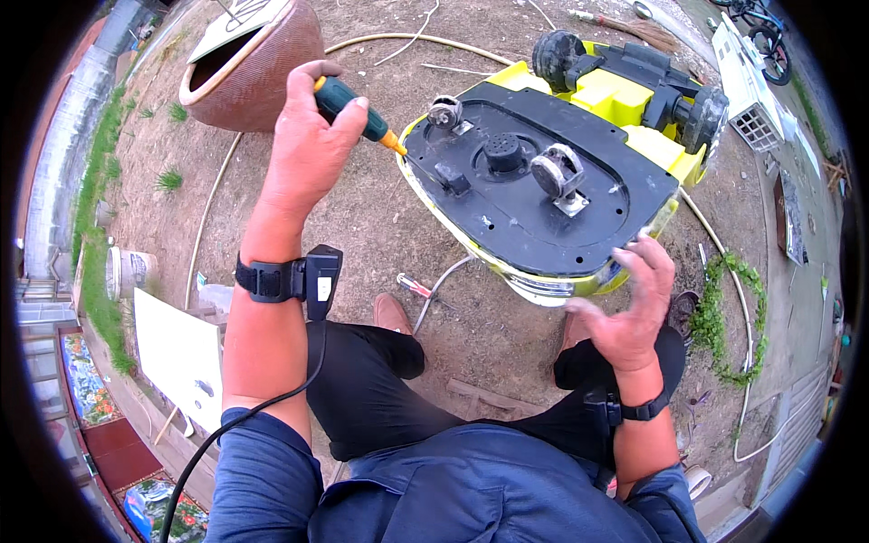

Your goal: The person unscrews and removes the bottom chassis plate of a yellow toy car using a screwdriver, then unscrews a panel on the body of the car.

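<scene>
An upturned yellow toy car [543,217], seemingly a ride-on, stands in front of me with its black underside up. Two metal-bracketed casters sit on that underside, and larger black wheels are at its far end. My left hand [312,136] is closed round the green and yellow handle of a screwdriver [362,116]. Its shaft slants down to the right over the left part of the black base; whether the tip touches is too small to tell. At the near right edge of the car is my right hand [634,303], fingers spread and curved, holding nothing; contact with the rim is unclear.
A brown ribbed pot [258,77] with a board across its mouth lies at the far left. A pale hose [210,213] winds over the dirt. A white board [176,348] leans at left; green vines [733,317] lie at right. A broom [634,32] is far off.
</scene>
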{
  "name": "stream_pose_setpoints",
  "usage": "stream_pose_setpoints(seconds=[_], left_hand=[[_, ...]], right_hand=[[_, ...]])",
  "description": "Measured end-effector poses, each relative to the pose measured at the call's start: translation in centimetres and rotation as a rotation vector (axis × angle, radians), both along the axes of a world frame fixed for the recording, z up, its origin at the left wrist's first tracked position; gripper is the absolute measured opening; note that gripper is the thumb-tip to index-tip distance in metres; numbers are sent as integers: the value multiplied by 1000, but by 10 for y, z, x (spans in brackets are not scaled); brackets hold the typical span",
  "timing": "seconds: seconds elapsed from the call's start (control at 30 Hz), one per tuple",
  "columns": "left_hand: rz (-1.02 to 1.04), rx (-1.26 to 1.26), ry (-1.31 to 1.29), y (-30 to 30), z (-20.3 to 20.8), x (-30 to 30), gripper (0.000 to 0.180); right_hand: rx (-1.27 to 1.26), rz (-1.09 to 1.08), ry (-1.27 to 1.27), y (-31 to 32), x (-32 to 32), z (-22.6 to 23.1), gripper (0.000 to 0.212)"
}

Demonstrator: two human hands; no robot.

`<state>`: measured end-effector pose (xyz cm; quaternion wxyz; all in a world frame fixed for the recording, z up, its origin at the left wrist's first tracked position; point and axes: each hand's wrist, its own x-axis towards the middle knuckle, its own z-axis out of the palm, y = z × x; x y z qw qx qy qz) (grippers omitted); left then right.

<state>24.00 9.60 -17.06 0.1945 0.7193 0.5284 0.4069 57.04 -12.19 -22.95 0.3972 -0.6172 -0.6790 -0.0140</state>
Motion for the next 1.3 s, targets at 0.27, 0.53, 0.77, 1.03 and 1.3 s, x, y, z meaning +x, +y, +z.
stream_pose_setpoints(seconds=[0.27,0.53,0.77,1.03,1.3], left_hand=[[-208,-128,58,11,24,14,41],[-267,-349,-157,18,32,21,41],[-224,-324,150,38,23,52,43],[-273,-393,96,44,23,59,42],[-472,-520,-189,56,14,47,46]], right_hand=[[-2,93,-237,20,-15,26,71],[39,114,-200,35,-14,12,55],[79,107,-179,44,-7,5,57],[69,105,-166,50,1,2,58],[76,108,-154,53,4,-2,56]])
